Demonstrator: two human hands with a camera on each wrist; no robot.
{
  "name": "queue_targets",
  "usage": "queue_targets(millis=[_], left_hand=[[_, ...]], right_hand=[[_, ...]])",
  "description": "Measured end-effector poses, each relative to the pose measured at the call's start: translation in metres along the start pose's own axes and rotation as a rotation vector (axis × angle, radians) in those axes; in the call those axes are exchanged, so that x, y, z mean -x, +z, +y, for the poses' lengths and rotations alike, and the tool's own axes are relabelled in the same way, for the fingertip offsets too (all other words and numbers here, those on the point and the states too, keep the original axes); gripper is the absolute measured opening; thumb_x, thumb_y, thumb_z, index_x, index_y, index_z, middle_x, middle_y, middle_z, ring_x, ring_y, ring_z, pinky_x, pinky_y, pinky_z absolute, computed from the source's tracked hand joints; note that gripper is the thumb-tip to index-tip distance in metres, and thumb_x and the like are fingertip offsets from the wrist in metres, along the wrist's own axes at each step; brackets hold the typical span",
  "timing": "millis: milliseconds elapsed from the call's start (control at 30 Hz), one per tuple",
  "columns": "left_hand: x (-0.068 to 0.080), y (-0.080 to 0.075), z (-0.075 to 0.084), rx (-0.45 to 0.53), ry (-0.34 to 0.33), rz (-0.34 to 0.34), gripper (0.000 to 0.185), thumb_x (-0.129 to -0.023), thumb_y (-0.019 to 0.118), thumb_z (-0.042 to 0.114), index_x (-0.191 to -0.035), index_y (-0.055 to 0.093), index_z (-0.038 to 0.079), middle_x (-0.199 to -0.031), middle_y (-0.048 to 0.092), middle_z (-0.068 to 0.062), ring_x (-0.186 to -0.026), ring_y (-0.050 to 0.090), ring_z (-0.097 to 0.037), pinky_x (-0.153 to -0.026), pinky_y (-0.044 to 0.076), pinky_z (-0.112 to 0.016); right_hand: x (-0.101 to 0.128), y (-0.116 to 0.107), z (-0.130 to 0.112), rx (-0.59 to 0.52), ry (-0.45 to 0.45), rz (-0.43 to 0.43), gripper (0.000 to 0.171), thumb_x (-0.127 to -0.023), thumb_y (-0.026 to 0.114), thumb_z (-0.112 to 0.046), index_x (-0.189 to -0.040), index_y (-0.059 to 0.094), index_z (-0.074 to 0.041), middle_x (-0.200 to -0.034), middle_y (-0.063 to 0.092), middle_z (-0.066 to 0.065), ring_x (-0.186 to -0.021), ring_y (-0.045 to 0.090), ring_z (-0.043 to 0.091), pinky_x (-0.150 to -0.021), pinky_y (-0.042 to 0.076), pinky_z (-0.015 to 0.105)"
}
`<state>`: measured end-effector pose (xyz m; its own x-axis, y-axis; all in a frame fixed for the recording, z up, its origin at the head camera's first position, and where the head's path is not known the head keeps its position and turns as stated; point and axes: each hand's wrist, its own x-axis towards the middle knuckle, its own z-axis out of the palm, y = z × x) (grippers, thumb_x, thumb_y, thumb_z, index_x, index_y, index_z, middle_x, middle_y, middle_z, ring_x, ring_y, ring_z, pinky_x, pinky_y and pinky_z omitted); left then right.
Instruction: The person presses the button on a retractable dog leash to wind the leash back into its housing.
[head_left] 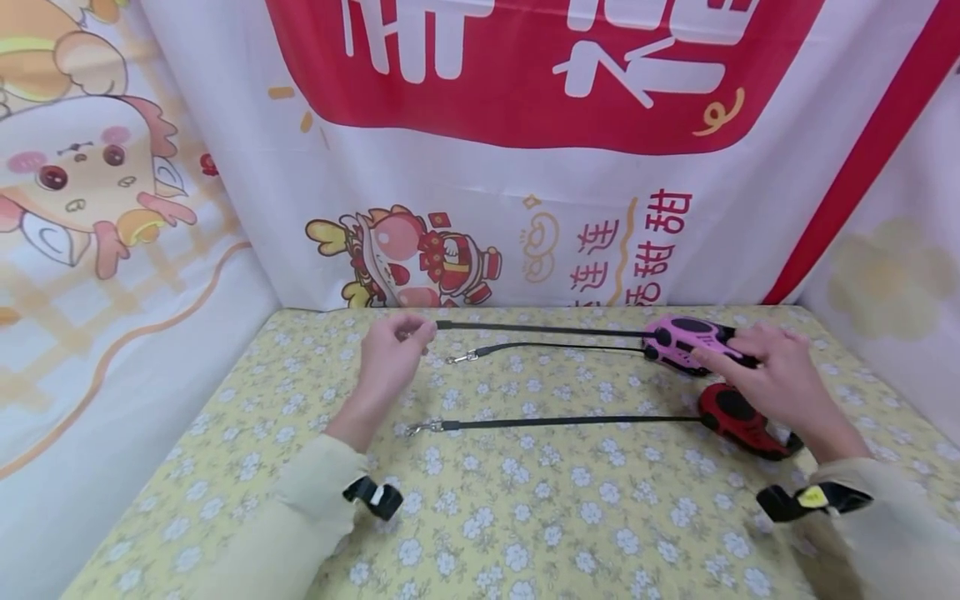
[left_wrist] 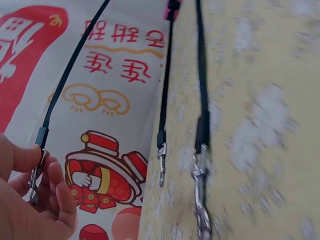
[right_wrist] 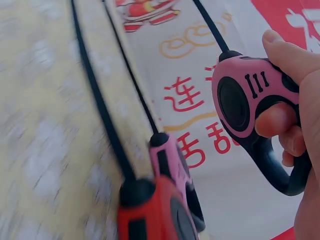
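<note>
My right hand (head_left: 757,367) grips a pink retractable leash housing (head_left: 686,333) by its black handle, at the table's far right; the right wrist view shows the fingers (right_wrist: 280,125) curled through the handle of this housing (right_wrist: 242,97). Its black cord (head_left: 540,331) runs left to my left hand (head_left: 397,346), which pinches the metal clip (left_wrist: 34,180) at the cord's end. A second pink housing (right_wrist: 172,167) lies beneath it, its cord ending in a loose clip (head_left: 461,357). A red housing (head_left: 738,417) lies nearer me, with its cord (head_left: 570,422) stretched out to a clip (head_left: 420,429).
The table has a yellow floral cloth (head_left: 525,517). Printed banners (head_left: 480,167) close it in at the back and on both sides. Both forearms wear pale sleeves with black wrist straps (head_left: 375,497).
</note>
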<state>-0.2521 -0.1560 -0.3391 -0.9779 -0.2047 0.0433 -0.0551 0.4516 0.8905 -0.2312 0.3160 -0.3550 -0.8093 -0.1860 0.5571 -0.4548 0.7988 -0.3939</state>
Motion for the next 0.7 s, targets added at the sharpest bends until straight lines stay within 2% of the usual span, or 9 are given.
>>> queue_targets(millis=[167,333,533,700], left_hand=[[-0.017,0.010,0.003,0.112,-0.006,0.086,0.022,-0.105,0.067,0.030,-0.120,0.073,0.014,-0.125,0.072,-0.006,-0.104,0.069,-0.024,-0.093,0.055,-0.040],[-0.029,0.018,0.001,0.180,-0.020,0.146,0.020,-0.105,0.068,0.029,-0.116,0.074,0.013,-0.127,0.072,-0.005,-0.099,0.068,-0.022,-0.086,0.054,-0.036],[-0.031,0.022,-0.001,0.205,-0.011,0.148,0.020,-0.105,0.068,0.029,-0.114,0.074,0.012,-0.127,0.070,-0.005,-0.096,0.066,-0.022,-0.085,0.053,-0.036],[-0.028,0.020,0.002,0.199,0.009,0.149,0.019,-0.105,0.069,0.030,-0.113,0.073,0.014,-0.126,0.070,-0.003,-0.101,0.066,-0.023,-0.089,0.055,-0.040]], right_hand=[[-0.018,0.010,0.000,-0.013,0.035,0.067,0.056,-0.095,0.081,-0.030,-0.053,0.046,-0.016,-0.060,0.036,0.001,-0.070,0.033,0.011,-0.067,0.022,0.032],[-0.027,0.018,0.001,-0.057,0.099,0.077,0.059,-0.095,0.081,-0.034,-0.052,0.047,-0.012,-0.062,0.037,0.004,-0.072,0.029,0.014,-0.069,0.018,0.035],[-0.026,0.023,0.009,-0.096,0.115,0.103,0.058,-0.094,0.082,-0.030,-0.051,0.048,-0.013,-0.061,0.036,0.001,-0.071,0.029,0.011,-0.068,0.019,0.034],[-0.025,0.020,0.017,-0.045,0.048,0.073,0.044,-0.093,0.083,-0.028,-0.059,0.061,-0.010,-0.067,0.046,0.005,-0.080,0.032,0.012,-0.071,0.020,0.033]])
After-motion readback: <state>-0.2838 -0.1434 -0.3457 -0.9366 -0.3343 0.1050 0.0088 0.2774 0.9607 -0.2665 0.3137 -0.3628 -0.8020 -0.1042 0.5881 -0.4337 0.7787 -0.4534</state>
